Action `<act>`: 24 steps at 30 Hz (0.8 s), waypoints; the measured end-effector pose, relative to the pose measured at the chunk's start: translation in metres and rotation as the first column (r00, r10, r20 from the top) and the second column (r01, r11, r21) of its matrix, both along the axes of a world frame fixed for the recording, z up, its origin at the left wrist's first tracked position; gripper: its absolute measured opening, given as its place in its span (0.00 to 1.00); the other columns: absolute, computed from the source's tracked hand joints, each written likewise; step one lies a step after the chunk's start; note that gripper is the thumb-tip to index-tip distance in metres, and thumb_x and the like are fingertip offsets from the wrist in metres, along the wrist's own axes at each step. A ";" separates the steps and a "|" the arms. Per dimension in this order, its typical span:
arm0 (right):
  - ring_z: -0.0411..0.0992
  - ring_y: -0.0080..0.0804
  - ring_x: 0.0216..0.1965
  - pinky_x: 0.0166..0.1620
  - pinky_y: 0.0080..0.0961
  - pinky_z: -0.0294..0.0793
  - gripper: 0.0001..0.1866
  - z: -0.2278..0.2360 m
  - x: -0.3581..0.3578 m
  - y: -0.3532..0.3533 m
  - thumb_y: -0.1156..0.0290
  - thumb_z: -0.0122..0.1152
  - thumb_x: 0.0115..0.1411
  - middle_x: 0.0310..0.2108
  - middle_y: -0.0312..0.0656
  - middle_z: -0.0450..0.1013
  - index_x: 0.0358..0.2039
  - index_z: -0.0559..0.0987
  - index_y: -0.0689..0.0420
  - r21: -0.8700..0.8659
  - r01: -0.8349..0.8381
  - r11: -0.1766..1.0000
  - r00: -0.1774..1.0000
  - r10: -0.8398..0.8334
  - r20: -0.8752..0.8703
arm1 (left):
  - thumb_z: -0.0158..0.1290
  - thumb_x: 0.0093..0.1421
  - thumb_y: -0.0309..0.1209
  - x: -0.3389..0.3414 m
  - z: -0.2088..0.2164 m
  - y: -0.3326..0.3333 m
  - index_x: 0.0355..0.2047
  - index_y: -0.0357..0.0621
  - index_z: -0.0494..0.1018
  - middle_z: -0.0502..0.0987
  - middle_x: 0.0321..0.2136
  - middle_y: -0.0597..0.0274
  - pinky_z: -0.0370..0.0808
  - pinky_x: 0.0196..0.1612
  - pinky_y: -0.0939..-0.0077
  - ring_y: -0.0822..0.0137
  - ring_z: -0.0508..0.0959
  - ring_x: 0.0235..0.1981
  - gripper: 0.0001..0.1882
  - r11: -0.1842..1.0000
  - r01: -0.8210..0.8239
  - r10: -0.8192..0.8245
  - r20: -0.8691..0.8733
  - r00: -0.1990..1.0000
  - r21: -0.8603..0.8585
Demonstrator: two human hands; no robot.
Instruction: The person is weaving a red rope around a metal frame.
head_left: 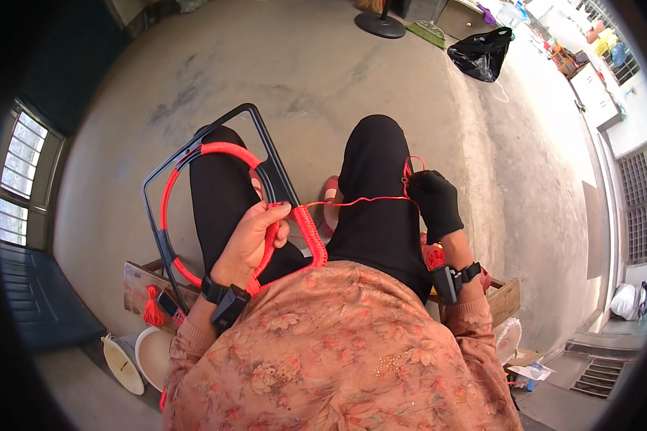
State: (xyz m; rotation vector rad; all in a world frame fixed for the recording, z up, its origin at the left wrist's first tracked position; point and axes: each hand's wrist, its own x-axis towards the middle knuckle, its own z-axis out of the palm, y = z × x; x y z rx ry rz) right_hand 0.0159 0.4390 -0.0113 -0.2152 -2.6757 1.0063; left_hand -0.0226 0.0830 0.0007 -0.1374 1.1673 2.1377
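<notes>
A dark frame (167, 250) with a round ring inside it rests across my lap, mostly over the left thigh. Red cord wrapping (311, 237) covers its near right corner, and red sections also run along the ring (231, 149). My bare left hand (248, 241) is closed on the frame's red-wrapped part, thumb beside the end of the wrapping. From there a thin red cord (370, 199) stretches over my right thigh. In a black glove, my right hand (438, 205) pinches that cord beside the right knee, with small loops above the fingers. The glove hides its fingertips.
I sit on a wooden bench (505, 302). A red cord bundle (153, 307) and a phone-like device (171, 305) lie on its left end, above pale buckets (122, 365). Far off are a black bag (482, 54), a green broom (428, 32) and a round stand base (379, 26).
</notes>
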 end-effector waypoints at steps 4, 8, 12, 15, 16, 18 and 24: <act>0.78 0.38 0.31 0.36 0.30 0.77 0.09 0.004 -0.004 -0.004 0.72 0.65 0.53 0.31 0.43 0.78 0.36 0.82 0.54 0.249 -0.052 0.967 0.997 0.062 -0.036 | 0.56 0.64 0.33 -0.001 0.001 -0.001 0.33 0.44 0.71 0.72 0.22 0.70 0.66 0.19 0.84 0.78 0.71 0.18 0.08 1.000 0.013 -0.013 -0.001 1.000 0.003; 0.79 0.38 0.31 0.35 0.30 0.77 0.09 0.008 -0.005 -0.002 0.72 0.65 0.53 0.31 0.43 0.78 0.36 0.82 0.55 0.262 -0.068 0.963 0.994 0.088 -0.067 | 0.54 0.65 0.31 0.000 0.000 -0.002 0.35 0.45 0.71 0.73 0.26 0.69 0.66 0.19 0.83 0.77 0.71 0.19 0.05 1.000 0.008 -0.008 -0.014 1.000 0.014; 0.79 0.32 0.33 0.36 0.26 0.77 0.08 0.008 -0.005 0.002 0.74 0.63 0.55 0.33 0.43 0.79 0.37 0.81 0.58 0.172 -0.053 0.984 0.998 0.047 0.039 | 0.55 0.64 0.31 0.000 -0.003 -0.001 0.35 0.44 0.72 0.73 0.26 0.69 0.67 0.20 0.84 0.77 0.72 0.20 0.05 0.999 -0.029 0.028 -0.008 1.000 -0.016; 0.78 0.24 0.34 0.38 0.23 0.77 0.06 0.015 -0.008 0.000 0.77 0.60 0.59 0.33 0.39 0.79 0.38 0.79 0.62 -0.463 0.067 0.884 0.995 -0.023 0.100 | 0.55 0.64 0.30 -0.002 -0.006 0.000 0.37 0.43 0.72 0.75 0.28 0.68 0.71 0.22 0.83 0.76 0.74 0.21 0.05 0.998 -0.058 0.057 -0.036 0.998 -0.017; 0.76 0.22 0.31 0.37 0.20 0.75 0.04 0.019 -0.007 -0.002 0.78 0.58 0.59 0.29 0.35 0.79 0.34 0.80 0.61 -0.515 0.039 0.856 0.999 -0.018 0.046 | 0.55 0.64 0.30 -0.002 -0.007 -0.001 0.38 0.43 0.73 0.75 0.28 0.68 0.72 0.23 0.83 0.76 0.75 0.22 0.06 0.997 -0.068 0.068 -0.042 0.997 -0.019; 0.77 0.23 0.32 0.37 0.21 0.75 0.04 0.031 -0.006 -0.010 0.78 0.58 0.59 0.29 0.37 0.80 0.34 0.80 0.62 -0.536 0.015 0.844 0.998 0.020 0.060 | 0.57 0.62 0.30 -0.001 -0.008 -0.002 0.38 0.39 0.73 0.77 0.29 0.65 0.73 0.28 0.82 0.74 0.77 0.27 0.08 0.996 -0.093 0.092 -0.071 0.993 -0.012; 0.78 0.30 0.33 0.37 0.27 0.77 0.09 0.046 -0.004 -0.077 0.78 0.65 0.54 0.30 0.43 0.79 0.37 0.81 0.62 -0.353 -0.644 0.678 0.648 0.730 0.218 | 0.55 0.59 0.25 0.000 -0.008 -0.002 0.39 0.36 0.73 0.78 0.34 0.61 0.74 0.33 0.80 0.72 0.78 0.32 0.09 0.997 -0.073 0.074 -0.132 0.988 0.007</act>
